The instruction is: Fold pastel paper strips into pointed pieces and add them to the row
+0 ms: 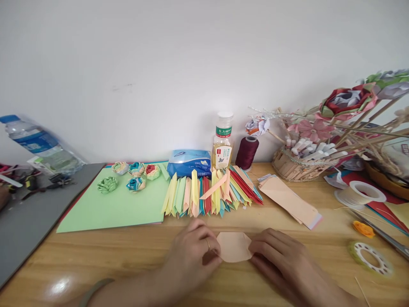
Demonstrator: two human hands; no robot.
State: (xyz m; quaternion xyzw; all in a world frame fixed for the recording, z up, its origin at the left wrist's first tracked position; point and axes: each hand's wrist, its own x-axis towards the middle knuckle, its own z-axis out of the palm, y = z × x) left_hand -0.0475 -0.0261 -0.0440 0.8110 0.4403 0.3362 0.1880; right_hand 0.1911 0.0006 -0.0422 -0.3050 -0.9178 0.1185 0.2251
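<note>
A small sheet of peach paper [234,247] is held low over the front of the wooden table, its upper corners folded in. My left hand [198,249], with a ring on one finger, pinches the sheet's left edge. At its right edge, my right hand [281,258] grips the paper between thumb and curled fingers. Just beyond the hands lies a row of folded paper strips [207,198] in yellow, green, peach, red and blue. To the right of the row rests a stack of flat peach paper strips [287,199].
Several folded paper flowers [136,184] sit on green sheets [111,215]. Behind stand a tissue pack [189,163], a drink bottle [223,143] and a dark thread spool [247,152]. At right are a basket [297,164], scissors [383,235] and a tape roll [371,259].
</note>
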